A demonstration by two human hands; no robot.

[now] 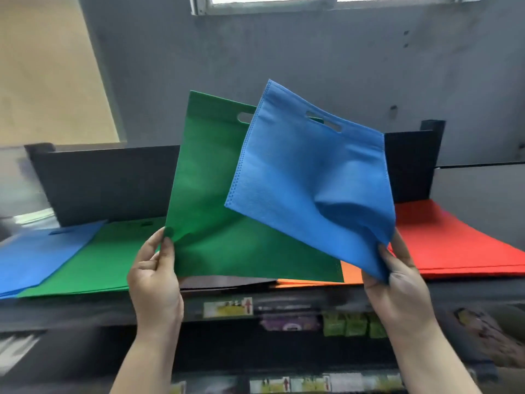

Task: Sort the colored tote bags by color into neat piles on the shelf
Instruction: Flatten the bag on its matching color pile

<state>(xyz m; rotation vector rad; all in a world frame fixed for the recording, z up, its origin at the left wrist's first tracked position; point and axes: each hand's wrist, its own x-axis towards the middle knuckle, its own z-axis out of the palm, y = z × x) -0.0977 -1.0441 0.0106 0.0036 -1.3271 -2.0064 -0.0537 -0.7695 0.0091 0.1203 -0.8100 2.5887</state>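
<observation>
My left hand (154, 277) pinches the lower left corner of a green tote bag (210, 194), which stands raised above the shelf. My right hand (397, 285) pinches the lower right corner of a blue tote bag (306, 180), lifted and overlapping the green one. On the shelf lie a blue pile (37, 257) at far left, a green pile (96, 260) beside it, a dark pile (227, 281) under the held green bag, an orange pile (350, 274) and a red pile (454, 243) at right.
The black shelf has a dark back panel (108, 180) and a front edge (284, 305) with price labels. Lower shelves (352, 324) hold small packaged goods. A grey wall (312, 66) with a window rises behind.
</observation>
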